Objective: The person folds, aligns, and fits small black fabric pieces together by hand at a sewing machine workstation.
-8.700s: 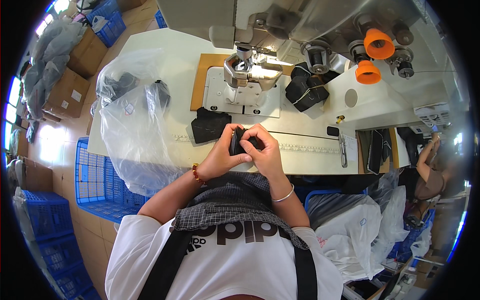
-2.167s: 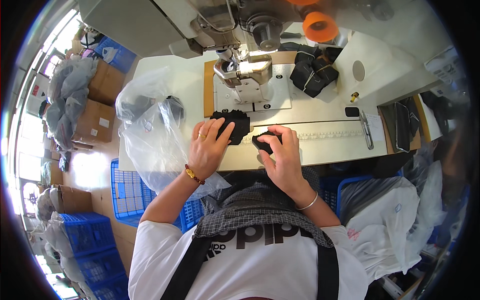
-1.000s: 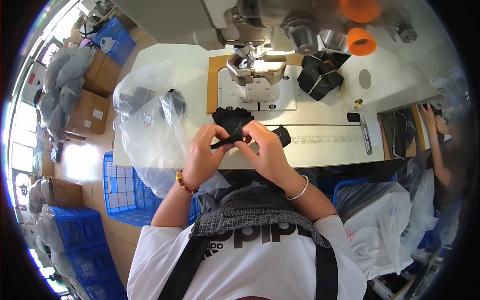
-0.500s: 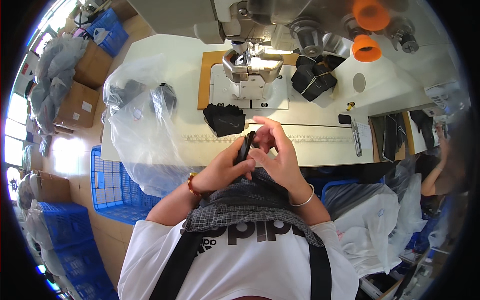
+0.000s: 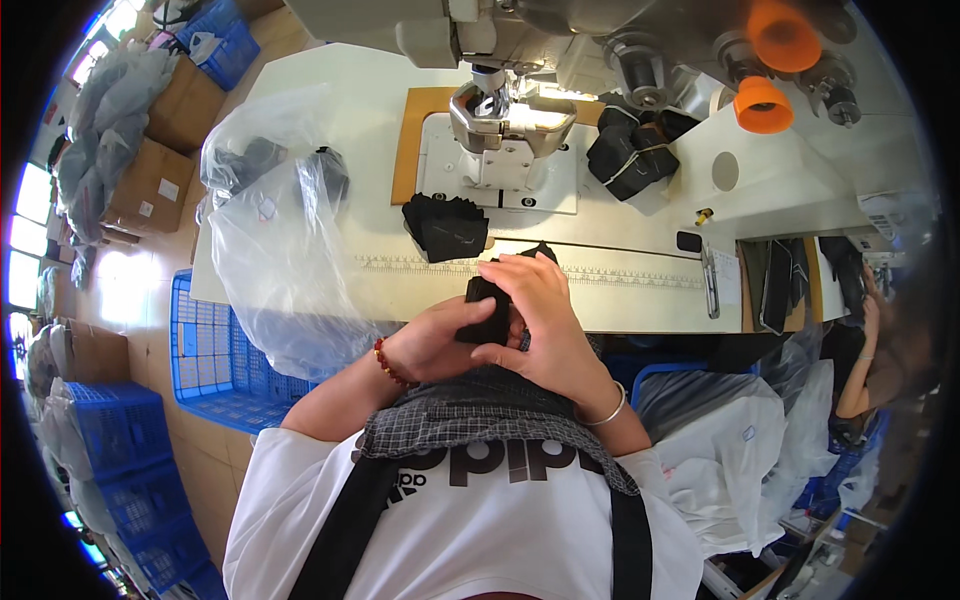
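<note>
Left hand (image 5: 435,342), thumb uppermost, grasps one rectangular black fabric stack (image 5: 486,312) at the white table's (image 5: 640,310) near edge; right hand (image 5: 543,318) arches over it, finger grip indeterminable. Farther left: one fanned black fabric pile (image 5: 448,232); far right: one tied black fabric bundle (image 5: 630,165). The right hand partly hides another black piece (image 5: 545,249).

Off the right hand (image 5: 545,322) there's bare tabletop (image 5: 650,306) — ahead, the sewing machine (image 5: 505,128) blocks; leftward, a plastic bag (image 5: 285,255).

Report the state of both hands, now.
Left hand: closed, holding a small stack of black pieces.
Right hand: partly curled at the same stack; whether it grips cannot be told.
</note>
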The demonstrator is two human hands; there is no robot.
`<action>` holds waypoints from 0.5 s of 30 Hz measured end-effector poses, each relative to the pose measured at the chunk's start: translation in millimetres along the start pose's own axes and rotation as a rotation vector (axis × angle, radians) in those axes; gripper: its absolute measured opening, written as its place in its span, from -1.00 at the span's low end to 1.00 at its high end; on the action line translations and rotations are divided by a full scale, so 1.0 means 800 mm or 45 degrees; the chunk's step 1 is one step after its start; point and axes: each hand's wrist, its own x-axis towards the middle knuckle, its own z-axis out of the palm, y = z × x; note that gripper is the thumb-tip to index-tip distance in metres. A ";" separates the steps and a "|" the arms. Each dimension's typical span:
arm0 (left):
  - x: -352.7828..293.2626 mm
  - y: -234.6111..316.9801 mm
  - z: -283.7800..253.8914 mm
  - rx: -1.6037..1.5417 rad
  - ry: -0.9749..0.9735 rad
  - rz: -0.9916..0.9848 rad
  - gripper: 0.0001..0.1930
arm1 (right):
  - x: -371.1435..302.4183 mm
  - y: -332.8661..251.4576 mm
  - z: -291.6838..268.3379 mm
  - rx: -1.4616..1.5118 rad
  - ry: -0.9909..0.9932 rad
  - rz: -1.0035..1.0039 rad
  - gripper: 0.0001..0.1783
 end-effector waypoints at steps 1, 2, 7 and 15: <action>0.000 -0.004 -0.005 -0.004 0.001 0.004 -0.60 | 0.000 -0.003 0.000 -0.060 -0.040 0.006 -0.16; 0.001 -0.010 -0.015 0.070 -0.055 0.032 -0.59 | 0.000 -0.003 0.000 -0.060 -0.046 0.004 -0.16; -0.006 0.014 0.011 1.000 0.235 0.066 -0.45 | -0.004 -0.007 -0.001 0.148 0.175 0.045 -0.35; -0.009 0.009 0.038 1.708 0.236 0.542 -0.16 | -0.025 0.009 0.020 0.616 0.295 0.435 -0.75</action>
